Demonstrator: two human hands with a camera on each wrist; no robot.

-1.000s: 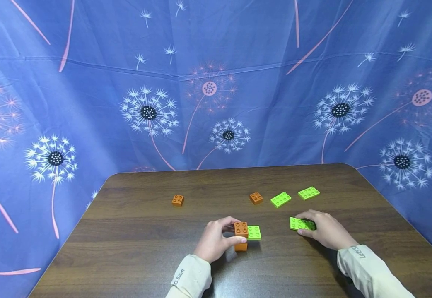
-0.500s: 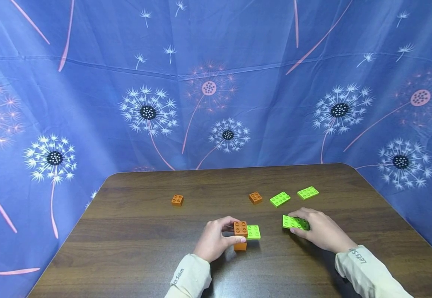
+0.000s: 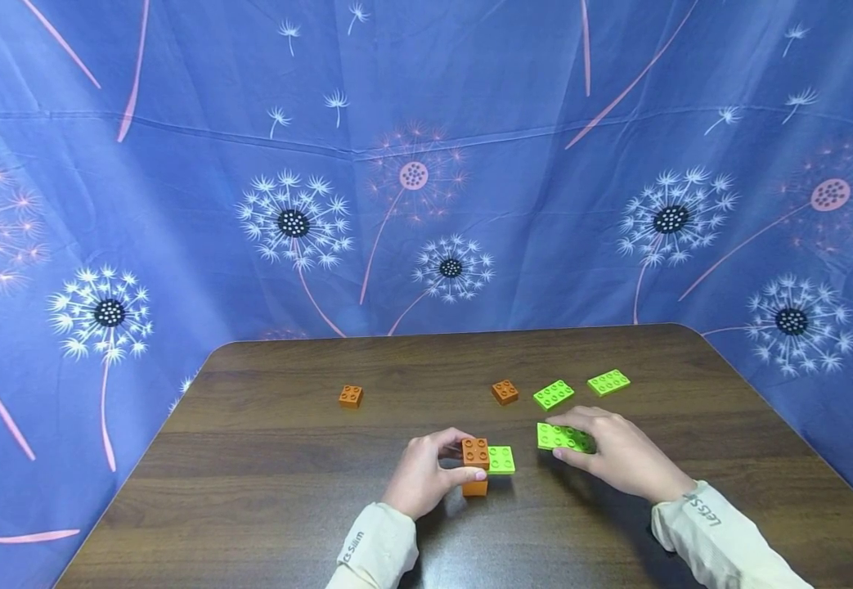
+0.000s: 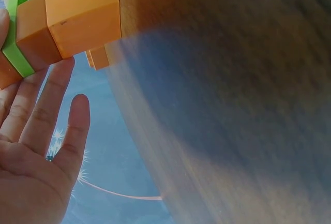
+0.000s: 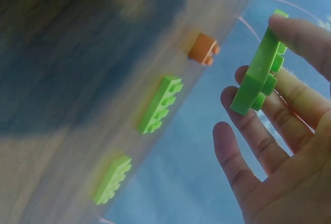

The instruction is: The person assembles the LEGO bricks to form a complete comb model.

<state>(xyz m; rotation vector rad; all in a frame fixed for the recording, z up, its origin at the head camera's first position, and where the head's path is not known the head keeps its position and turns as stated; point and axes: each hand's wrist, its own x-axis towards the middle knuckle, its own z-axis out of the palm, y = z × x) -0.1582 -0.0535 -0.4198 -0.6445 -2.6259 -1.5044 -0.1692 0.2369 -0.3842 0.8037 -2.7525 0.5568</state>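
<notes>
My left hand (image 3: pixel 429 474) grips a standing stack of orange bricks (image 3: pixel 475 452), thumb in front and fingers behind. A flat green brick (image 3: pixel 502 460) is sandwiched in the stack and juts out to the right. In the left wrist view orange bricks (image 4: pixel 83 17) lie below and above the green layer (image 4: pixel 18 58). To the right, my right hand (image 3: pixel 617 454) pinches another flat green brick (image 3: pixel 562 438) by its long sides, studs up, lifted off the table. The right wrist view has that green brick (image 5: pixel 258 71) between thumb and fingertips, apart from the table.
Two flat green bricks (image 3: pixel 554 394) (image 3: pixel 608 382) lie at the back right of the brown table (image 3: pixel 264 474). Beside them is a small orange brick (image 3: pixel 505 392). Another orange brick (image 3: pixel 351 397) sits further left. A blue dandelion-print cloth (image 3: pixel 367 245) hangs behind the table.
My right hand has carried its green brick leftward and slightly up in the head view, closer to the stack. My left hand and the stack have stayed in place.
</notes>
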